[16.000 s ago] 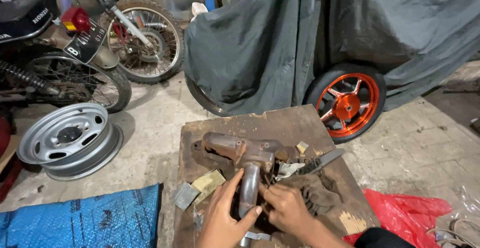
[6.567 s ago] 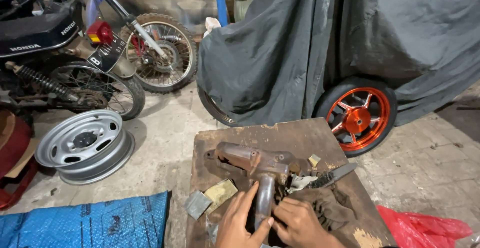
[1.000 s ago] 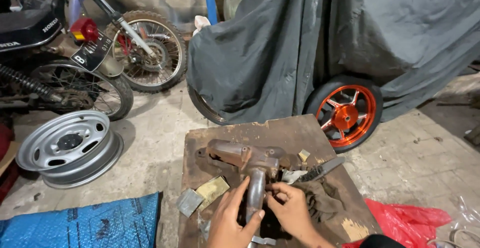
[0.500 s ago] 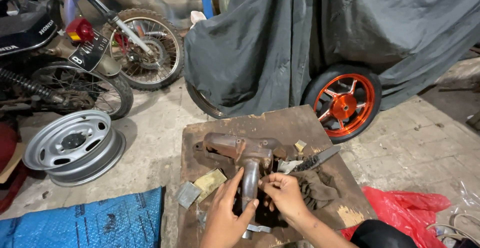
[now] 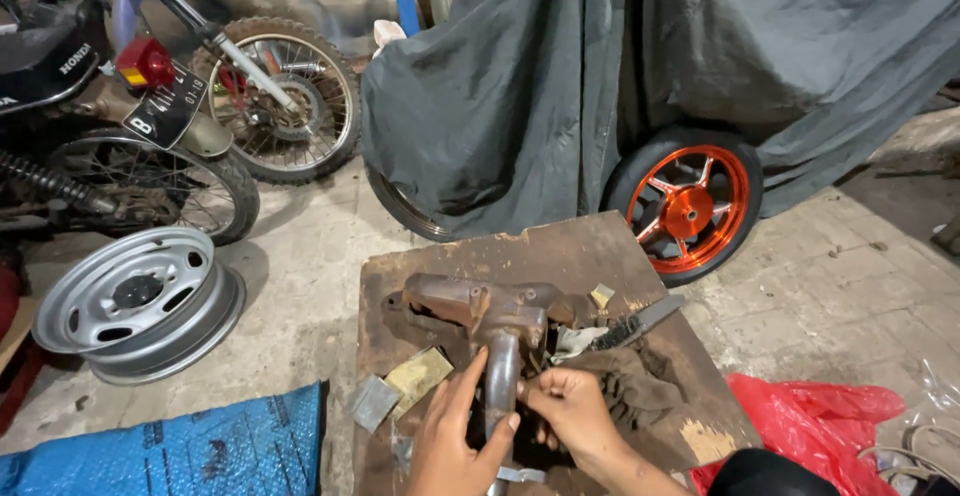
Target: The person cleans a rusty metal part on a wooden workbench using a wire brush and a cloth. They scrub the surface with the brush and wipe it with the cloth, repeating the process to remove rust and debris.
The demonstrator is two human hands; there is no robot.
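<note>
Head view: a rusty T-shaped metal pipe [image 5: 487,321] lies across the middle of a worn brown counter [image 5: 560,251], its stem running toward the near edge. The left hand [image 5: 455,443] wraps around the stem, thumb and fingers curled onto it. The right hand [image 5: 570,414] presses against the stem from the other side, fingers bunched together; whether it pinches anything I cannot tell. Small sandpaper pieces [image 5: 418,376] lie near the counter's left edge, a wire brush [image 5: 635,323] and a dark rag [image 5: 630,391] toward the right edge. Beyond the counter's left edge, a silver wheel rim [image 5: 135,301] rests on the floor; beyond the far right corner stands an orange wheel [image 5: 688,211] under a grey cover [image 5: 600,66].
</note>
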